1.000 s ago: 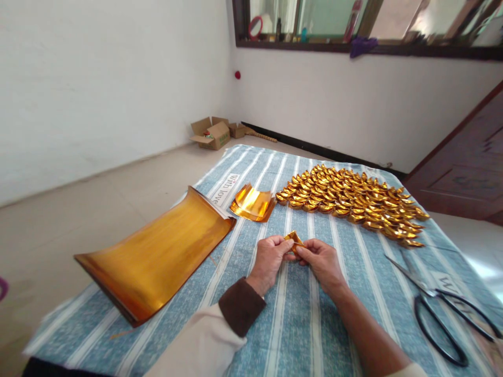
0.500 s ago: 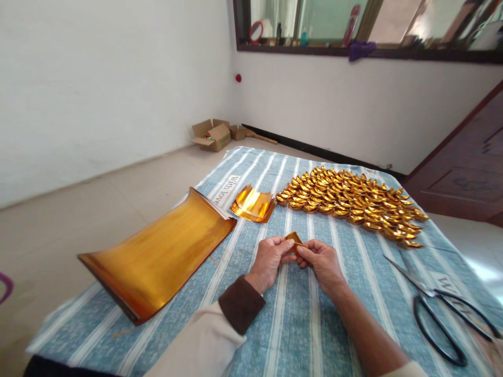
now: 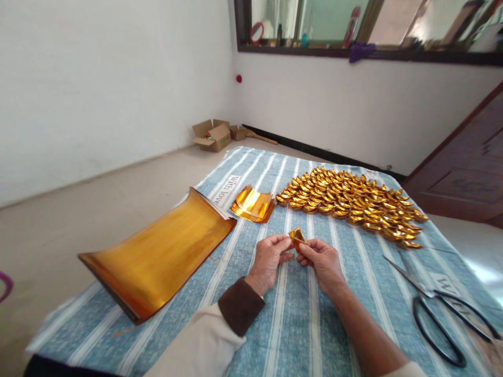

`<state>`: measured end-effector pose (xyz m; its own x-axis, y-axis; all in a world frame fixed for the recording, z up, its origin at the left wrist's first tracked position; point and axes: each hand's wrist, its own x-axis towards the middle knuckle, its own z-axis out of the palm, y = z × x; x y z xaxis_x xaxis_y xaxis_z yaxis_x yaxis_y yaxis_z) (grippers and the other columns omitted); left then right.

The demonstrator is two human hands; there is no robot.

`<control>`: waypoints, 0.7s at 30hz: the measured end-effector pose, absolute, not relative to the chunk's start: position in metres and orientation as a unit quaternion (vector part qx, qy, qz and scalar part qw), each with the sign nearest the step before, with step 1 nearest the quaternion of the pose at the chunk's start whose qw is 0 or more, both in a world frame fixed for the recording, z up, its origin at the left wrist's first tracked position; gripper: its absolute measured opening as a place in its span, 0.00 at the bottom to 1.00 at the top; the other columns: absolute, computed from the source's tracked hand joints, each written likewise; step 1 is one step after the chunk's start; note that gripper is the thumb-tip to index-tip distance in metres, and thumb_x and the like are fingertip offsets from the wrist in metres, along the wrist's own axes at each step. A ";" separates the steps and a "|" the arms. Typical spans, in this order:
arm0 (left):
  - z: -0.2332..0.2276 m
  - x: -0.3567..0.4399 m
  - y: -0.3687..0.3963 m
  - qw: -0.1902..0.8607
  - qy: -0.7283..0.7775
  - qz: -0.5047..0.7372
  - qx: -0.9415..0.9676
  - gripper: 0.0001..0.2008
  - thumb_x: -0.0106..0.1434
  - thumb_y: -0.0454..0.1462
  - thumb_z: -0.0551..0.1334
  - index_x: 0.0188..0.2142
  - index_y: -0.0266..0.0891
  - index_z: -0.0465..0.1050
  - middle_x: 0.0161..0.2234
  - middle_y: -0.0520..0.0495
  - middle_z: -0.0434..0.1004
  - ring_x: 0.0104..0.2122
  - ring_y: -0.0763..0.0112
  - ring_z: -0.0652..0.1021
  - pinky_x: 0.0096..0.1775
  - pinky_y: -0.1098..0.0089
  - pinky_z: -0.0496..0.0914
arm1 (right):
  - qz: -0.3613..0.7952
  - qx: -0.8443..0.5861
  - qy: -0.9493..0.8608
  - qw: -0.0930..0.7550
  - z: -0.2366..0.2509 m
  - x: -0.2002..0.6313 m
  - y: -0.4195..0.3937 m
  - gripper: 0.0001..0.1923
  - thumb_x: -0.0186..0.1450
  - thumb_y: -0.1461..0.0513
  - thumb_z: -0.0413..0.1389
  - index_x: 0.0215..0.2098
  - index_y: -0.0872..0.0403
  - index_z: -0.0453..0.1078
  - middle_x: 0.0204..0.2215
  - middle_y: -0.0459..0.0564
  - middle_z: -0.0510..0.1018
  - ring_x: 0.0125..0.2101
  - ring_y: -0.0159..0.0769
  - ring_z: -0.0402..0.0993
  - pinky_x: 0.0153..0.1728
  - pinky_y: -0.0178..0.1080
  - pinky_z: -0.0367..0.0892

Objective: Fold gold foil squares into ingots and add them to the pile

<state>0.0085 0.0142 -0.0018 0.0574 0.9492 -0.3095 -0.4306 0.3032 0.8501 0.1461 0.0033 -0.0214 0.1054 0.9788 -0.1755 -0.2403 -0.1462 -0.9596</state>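
Between my two hands, above the striped cloth, is a small folded piece of gold foil paper [image 3: 297, 237]. My left hand [image 3: 271, 256] pinches its left side between thumb and fingers. The thumb and fingers of my right hand [image 3: 320, 259] are closed on its right side. The piece stands partly opened up, with a fold showing at the top. Beyond my hands lies a small stack of cut gold foil sheets [image 3: 253, 204], curled at the edges. Many folded gold paper ingots [image 3: 346, 201] sit in close rows at the back right.
A large curled stack of gold foil sheets [image 3: 161, 251] lies on the left of the cloth-covered table [image 3: 291, 335]. Open scissors [image 3: 428, 296] with black handles rest at the right. On the floor behind stands an open cardboard box [image 3: 212, 136].
The folded gold foil piece has been turned and spread further between my fingers. Both hands stay in nearly the same place.
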 end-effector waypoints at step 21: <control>-0.002 0.009 0.015 0.657 0.462 0.521 0.289 0.11 0.47 0.38 0.72 0.25 0.32 0.75 0.25 0.47 0.76 0.24 0.74 0.76 0.28 0.74 0.72 | 0.508 -0.530 -0.431 0.525 -0.023 0.140 0.000 0.19 0.50 0.48 0.67 0.25 0.54 0.71 0.18 0.44 0.76 0.19 0.30 0.68 0.24 0.35 0.65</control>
<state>0.0093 0.0146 -0.0021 0.0300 0.9513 -0.3067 -0.4176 0.2907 0.8609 0.1403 -0.0002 -0.0228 0.1133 0.9898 -0.0869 -0.0760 -0.0786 -0.9940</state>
